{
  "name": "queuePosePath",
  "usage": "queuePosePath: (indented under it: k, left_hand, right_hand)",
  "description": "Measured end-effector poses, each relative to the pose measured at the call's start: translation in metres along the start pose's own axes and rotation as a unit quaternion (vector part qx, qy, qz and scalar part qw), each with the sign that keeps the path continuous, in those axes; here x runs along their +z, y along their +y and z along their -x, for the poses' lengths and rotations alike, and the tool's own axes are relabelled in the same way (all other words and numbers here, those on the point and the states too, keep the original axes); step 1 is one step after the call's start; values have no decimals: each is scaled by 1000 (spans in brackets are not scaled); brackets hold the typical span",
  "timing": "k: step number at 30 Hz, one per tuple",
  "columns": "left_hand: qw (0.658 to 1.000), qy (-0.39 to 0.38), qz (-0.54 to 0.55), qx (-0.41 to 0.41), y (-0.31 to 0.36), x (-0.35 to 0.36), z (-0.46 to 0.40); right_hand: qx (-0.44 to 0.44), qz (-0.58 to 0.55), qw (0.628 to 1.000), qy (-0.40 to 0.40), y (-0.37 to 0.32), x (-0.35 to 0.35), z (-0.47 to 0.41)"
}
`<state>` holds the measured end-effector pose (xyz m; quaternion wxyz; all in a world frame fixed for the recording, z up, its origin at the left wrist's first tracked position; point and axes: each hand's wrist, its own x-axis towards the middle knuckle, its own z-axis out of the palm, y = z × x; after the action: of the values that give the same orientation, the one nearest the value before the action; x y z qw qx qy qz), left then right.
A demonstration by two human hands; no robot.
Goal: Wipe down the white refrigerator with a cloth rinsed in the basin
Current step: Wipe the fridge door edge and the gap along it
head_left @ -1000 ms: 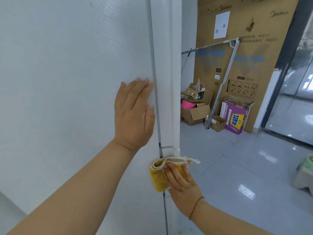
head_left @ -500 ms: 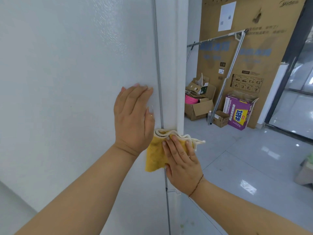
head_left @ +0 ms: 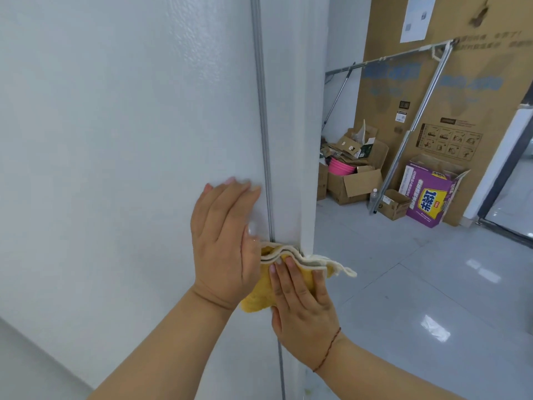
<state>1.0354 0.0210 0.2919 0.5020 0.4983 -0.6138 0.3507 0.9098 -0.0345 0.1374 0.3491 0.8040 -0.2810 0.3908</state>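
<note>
1. White refrigerator [head_left: 129, 140]: tall textured white panel filling the left of the view; a grey vertical seam [head_left: 264, 125] runs down it near its right edge. Landmark for all entries below.
2. Left hand [head_left: 223, 241]: flat on the refrigerator just left of the seam, fingers straight and together, pointing up; holds nothing.
3. Cloth [head_left: 288, 261]: yellow, folded, with cream edging; pressed on the refrigerator across the seam at its right edge, one cream corner hanging past that edge.
4. Right hand [head_left: 302, 307]: laid over the cloth, fingers straight, pressing it to the refrigerator; touching the left hand's thumb side. Red string bracelet [head_left: 327, 350] on the wrist.
5. Purple box [head_left: 429, 194]: on the glossy floor, well right of the refrigerator, against a large brown carton [head_left: 461, 67].
6. Open cardboard boxes [head_left: 352, 180]: on the floor between the refrigerator and the purple box; one holds a pink item [head_left: 340, 166].
7. Metal rack [head_left: 409, 116]: leaning frame in front of the carton.
</note>
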Motion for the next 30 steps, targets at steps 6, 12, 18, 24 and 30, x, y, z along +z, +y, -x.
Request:
queuePosePath:
  k: [6, 12, 18, 24, 30]
  left_hand:
    - [999, -5, -37, -30, 2, 6, 42]
    - [997, -50, -51, -8, 5, 13, 76]
    - [1000, -8, -13, 11, -11, 17, 81]
    - [998, 63, 14, 4, -15, 29, 124]
    - [998, 47, 23, 32, -22, 44, 186]
  right_hand:
    - [-83, 29, 994, -70, -6, 30, 69]
    - [-93, -28, 991, -89, -2, 19, 75]
    - [-10, -82, 996, 18, 16, -12, 17]
    - [22, -13, 995, 95, 16, -5, -4]
    - [-47, -12, 997, 68, 12, 28, 60]
